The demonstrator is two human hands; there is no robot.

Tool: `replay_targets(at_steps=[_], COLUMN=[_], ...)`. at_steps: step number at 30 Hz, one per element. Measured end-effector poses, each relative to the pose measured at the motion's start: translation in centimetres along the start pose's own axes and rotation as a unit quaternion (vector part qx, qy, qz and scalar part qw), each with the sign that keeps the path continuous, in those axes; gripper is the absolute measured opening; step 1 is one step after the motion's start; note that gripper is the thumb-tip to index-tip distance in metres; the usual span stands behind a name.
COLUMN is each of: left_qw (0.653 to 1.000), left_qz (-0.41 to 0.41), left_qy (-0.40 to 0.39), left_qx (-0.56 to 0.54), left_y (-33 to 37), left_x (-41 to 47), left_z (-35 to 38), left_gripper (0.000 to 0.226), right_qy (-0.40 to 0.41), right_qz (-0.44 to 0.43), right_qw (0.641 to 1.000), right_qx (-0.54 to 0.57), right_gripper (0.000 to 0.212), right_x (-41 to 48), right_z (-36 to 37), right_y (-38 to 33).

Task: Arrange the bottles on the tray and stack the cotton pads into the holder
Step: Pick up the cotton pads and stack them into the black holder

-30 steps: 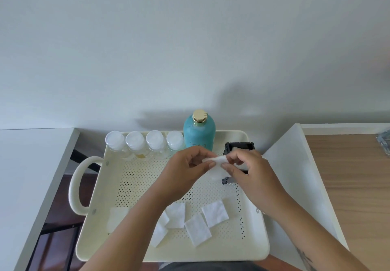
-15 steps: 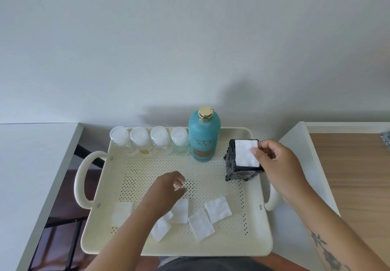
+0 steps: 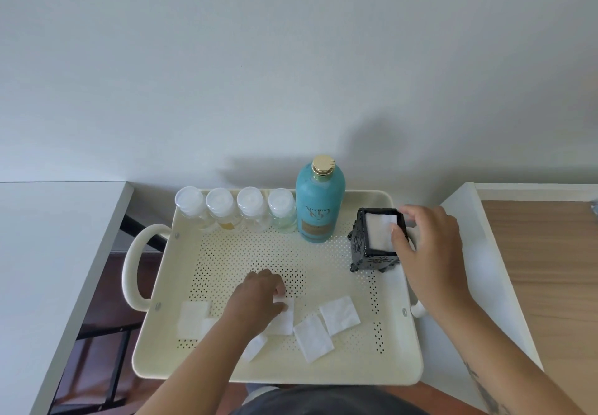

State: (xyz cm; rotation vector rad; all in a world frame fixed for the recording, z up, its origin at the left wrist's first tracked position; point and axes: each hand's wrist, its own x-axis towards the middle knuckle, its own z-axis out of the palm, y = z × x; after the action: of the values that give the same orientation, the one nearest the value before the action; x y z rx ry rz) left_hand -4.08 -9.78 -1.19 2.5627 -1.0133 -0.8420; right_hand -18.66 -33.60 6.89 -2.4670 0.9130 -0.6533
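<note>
A cream perforated tray (image 3: 326,371) holds several small clear bottles with white caps (image 3: 220,202) in a row at the back and a tall teal bottle (image 3: 318,201) with a gold cap beside them. A black ornate holder (image 3: 367,257) stands at the tray's right with white pads (image 3: 377,228) inside. My right hand (image 3: 427,243) rests over the holder's right rim, fingers touching the top pad. My left hand (image 3: 259,295) lies on a loose cotton pad (image 3: 284,321) near the tray's front. More loose pads (image 3: 339,314) lie around it.
A white table (image 3: 48,253) stands to the left across a gap showing dark floor and black legs. A white surface (image 3: 479,253) and a wooden top (image 3: 550,285) lie to the right. A plain wall is behind the tray.
My right hand carried a pad from the tray's middle into the holder and now presses on it. My left hand dropped to the loose pads at the front.
</note>
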Motion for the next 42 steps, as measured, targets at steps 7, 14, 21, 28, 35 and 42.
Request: replay_targets(at_steps=[7,14,21,28,35,42], left_qw=[1.000,0.990,0.944,0.873,0.850,0.890], left_qz=[0.012,0.005,-0.042,-0.031,0.014,0.078], left_qy=[0.014,0.089,0.131,0.117,0.087,0.067], left_qx=[0.009,-0.106,-0.299,-0.472,-0.519,-0.444], left_y=[0.2,1.1,2.9,5.4,7.9,8.8], left_x=[0.0,0.1,-0.1,-0.6,-1.0,-1.1], left_z=[0.2,-1.6,-4.2,-6.3,-6.9,-6.9], left_gripper=[0.010,0.004,0.005,0.002,0.007,0.008], right_qy=[-0.046,-0.125,-0.147,-0.040,-0.101,-0.233], right_qz=[-0.112,-0.082,-0.077,-0.085,0.027,0.082], right_qw=[0.989,0.980,0.972,0.994,0.979,0.927], right_qx=[-0.080,-0.135,-0.167,-0.055,0.178,0.283], right_gripper=[0.030,0.057,0.061,0.029,0.036,0.007], right_x=[-1.6,-1.8,-1.8,-2.1,-2.3,-2.0], right_z=[0.9,1.7,1.6,0.3,-1.0,-1.4], right_y=[0.2,0.5,0.4,-1.8,-5.6,-5.8])
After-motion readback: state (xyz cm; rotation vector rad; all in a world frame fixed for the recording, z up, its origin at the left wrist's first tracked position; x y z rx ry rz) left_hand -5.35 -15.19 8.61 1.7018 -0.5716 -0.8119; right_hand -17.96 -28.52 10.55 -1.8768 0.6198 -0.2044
